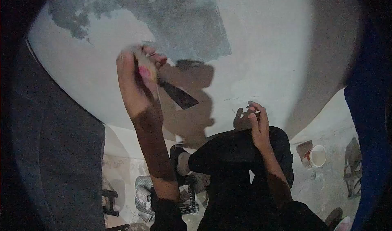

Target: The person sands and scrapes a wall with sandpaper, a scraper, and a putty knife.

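Note:
My left hand [141,82] is raised in front of a pale wall [261,59], its fingers closed around a putty knife. The putty knife [179,95] has a light handle with a pink patch and a dark blade that widens toward the lower right. Above the hand, a rough-edged grey patch [188,25] covers part of the wall. My right hand [259,125] is above my bent knee, close to the wall, with its fingers loosely bent and apart. I make out nothing held in it. Shadows of both hands fall on the wall.
A round white container [317,156] stands on the stained floor at the right, with a dark frame-like shape [353,169] beyond it. Near my foot, lower left, is a grey speckled object [143,196]. Dark fabric [61,149] borders the left; blue material [373,129] borders the right.

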Demonstrator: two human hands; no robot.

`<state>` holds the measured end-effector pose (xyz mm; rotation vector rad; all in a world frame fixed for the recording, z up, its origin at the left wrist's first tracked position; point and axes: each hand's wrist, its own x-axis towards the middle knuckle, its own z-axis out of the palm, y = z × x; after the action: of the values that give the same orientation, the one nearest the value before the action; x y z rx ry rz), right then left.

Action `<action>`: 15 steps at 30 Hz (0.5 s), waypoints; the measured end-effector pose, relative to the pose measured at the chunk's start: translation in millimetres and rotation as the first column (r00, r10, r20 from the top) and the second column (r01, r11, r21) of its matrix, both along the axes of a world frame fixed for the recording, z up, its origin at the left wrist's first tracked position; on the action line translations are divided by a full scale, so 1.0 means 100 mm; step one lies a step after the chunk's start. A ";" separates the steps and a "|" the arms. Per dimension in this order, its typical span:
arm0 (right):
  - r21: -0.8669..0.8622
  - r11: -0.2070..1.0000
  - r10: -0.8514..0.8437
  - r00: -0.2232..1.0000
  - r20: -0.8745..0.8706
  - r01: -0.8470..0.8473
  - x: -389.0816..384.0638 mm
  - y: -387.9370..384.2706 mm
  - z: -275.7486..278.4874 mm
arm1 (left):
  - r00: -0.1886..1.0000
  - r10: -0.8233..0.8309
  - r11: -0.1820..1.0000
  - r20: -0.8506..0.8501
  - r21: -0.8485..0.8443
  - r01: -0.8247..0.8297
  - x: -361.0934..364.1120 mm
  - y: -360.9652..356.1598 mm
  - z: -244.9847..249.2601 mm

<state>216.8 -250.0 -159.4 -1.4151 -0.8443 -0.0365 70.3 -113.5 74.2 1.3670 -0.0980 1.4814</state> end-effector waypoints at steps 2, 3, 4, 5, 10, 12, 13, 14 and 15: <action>0.018 0.999 0.042 0.998 -0.036 -0.042 0.01 0.02 -0.02 | 0.995 -0.097 0.995 -0.002 0.021 0.097 0.06 0.04 0.23; 0.004 1.000 0.031 0.999 -0.030 -0.031 0.00 0.02 -0.01 | 0.956 -0.290 0.957 0.030 0.013 0.290 0.13 0.12 0.36; -0.010 1.000 0.019 1.000 -0.025 -0.019 0.00 0.02 -0.01 | 0.879 -0.473 0.881 0.062 0.011 0.474 0.19 0.14 0.49; -0.014 1.000 0.018 1.000 -0.025 -0.019 0.00 0.02 -0.02 | 0.879 -0.473 0.881 0.064 0.007 0.474 0.27 0.11 0.56; -0.091 0.995 0.038 0.999 0.025 -0.035 0.00 0.01 -0.01 | 0.950 -0.261 0.965 0.171 0.036 0.259 0.57 -0.11 0.76; -0.070 0.994 0.080 0.997 0.000 -0.080 0.00 0.01 -0.02 | 0.959 -0.193 0.981 0.206 0.047 0.188 0.70 -0.15 0.66; -0.049 0.991 0.125 0.992 -0.024 -0.126 0.00 0.01 -0.02 | 0.963 -0.123 0.992 0.241 0.054 0.114 0.77 -0.14 0.58; -0.047 0.991 0.124 0.992 -0.022 -0.125 0.00 0.00 0.00 | 0.962 -0.106 0.993 0.251 0.085 0.087 0.86 -0.06 0.46; -0.085 0.987 0.135 0.991 0.006 -0.134 0.00 -0.01 0.02 | 0.962 -0.106 0.992 0.252 0.087 0.087 0.92 -0.03 0.34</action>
<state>216.4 -251.4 -157.1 -1.4346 -0.9583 0.0952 162.0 -116.1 108.7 1.2056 -0.3830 1.5785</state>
